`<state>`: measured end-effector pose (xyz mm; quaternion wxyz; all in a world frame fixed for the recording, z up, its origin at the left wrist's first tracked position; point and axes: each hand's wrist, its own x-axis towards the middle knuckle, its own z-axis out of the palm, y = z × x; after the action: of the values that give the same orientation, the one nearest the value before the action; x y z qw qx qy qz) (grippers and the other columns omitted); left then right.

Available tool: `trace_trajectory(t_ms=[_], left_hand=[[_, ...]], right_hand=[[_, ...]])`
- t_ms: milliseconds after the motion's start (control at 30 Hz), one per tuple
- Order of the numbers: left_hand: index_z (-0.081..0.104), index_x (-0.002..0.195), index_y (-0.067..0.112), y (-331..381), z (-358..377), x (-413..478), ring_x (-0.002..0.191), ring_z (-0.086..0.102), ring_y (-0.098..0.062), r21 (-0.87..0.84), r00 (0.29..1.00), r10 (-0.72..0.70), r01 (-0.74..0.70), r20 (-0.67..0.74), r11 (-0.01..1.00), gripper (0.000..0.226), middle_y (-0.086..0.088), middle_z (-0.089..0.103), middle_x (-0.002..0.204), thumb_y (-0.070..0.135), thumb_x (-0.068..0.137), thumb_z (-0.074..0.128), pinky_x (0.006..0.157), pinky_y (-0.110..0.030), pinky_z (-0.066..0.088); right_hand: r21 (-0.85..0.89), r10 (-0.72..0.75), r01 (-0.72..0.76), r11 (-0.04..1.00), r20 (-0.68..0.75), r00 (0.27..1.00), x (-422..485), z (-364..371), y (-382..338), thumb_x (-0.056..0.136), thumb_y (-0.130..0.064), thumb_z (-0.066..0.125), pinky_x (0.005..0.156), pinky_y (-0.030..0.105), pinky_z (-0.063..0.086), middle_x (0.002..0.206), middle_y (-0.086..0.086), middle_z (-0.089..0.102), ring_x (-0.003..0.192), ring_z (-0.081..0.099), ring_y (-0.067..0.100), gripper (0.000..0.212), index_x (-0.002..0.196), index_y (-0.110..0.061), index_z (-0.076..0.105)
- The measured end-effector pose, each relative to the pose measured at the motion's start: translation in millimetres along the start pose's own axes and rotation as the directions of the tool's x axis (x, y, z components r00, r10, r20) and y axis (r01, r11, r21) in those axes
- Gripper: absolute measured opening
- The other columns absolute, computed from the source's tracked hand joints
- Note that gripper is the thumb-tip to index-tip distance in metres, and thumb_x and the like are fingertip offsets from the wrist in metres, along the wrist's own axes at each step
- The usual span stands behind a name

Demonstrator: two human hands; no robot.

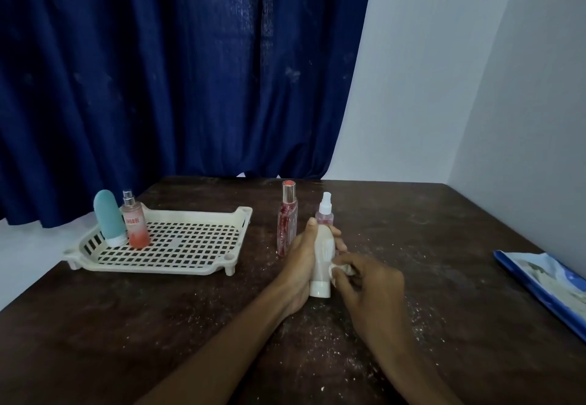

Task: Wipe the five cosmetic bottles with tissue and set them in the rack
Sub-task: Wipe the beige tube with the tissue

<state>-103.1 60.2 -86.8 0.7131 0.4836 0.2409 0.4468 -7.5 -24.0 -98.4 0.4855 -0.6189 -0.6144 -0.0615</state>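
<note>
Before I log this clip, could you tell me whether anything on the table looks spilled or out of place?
White specks are scattered across the dark table, thickest near the white bottle; possibly tissue crumbs. Nothing else stands out.

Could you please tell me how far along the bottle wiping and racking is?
Done: the teal rounded bottle and the orange-pink spray bottle stand in the cream perforated plastic rack. In hand: the left hand grips the white plastic bottle while the right hand pinches the white tissue against it. Left: the tall red-patterned clear bottle and the small pink spray bottle stand on the dark brown table, outside the rack.
</note>
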Motion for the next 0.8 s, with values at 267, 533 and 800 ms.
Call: trace_trajectory(t_ms=[267,533,800], left_hand=[[0.060,0.101,0.006,-1,-2,4,0.076,0.063,-0.025,-0.041,0.999,-0.047,0.046,-0.007,0.998,0.049,-0.010,0.064,0.079,0.048,0.103,0.035,0.071,-0.037,0.054],[0.062,0.096,0.009,1,-3,3,0.062,0.060,-0.016,0.013,1.000,-0.027,0.027,-0.009,1.000,0.046,-0.005,0.063,0.073,0.044,0.105,0.034,0.061,-0.030,0.052],[0.063,0.097,0.009,-1,-6,7,0.076,0.063,-0.023,-0.006,0.999,-0.039,0.039,0.000,0.999,0.048,-0.009,0.062,0.081,0.048,0.103,0.035,0.070,-0.035,0.054]], right_hand=[[0.080,0.046,-0.044,0.996,-0.023,0.999,0,3,-3,0.078,-0.010,0.078,0.064,0.001,0.044,0.082,-0.012,0.070,0.069,0.060,-0.012,0.021,0.095,-0.020,0.069],[0.183,0.080,-0.073,0.980,-0.028,0.996,-1,5,-8,0.077,-0.011,0.079,0.063,0.012,0.054,0.086,-0.015,0.067,0.079,0.065,-0.006,0.034,0.096,-0.025,0.055],[0.153,0.027,-0.018,0.988,-0.059,0.998,0,6,-8,0.077,-0.011,0.079,0.065,0.017,0.056,0.086,-0.013,0.069,0.075,0.066,-0.003,0.024,0.098,-0.018,0.068]])
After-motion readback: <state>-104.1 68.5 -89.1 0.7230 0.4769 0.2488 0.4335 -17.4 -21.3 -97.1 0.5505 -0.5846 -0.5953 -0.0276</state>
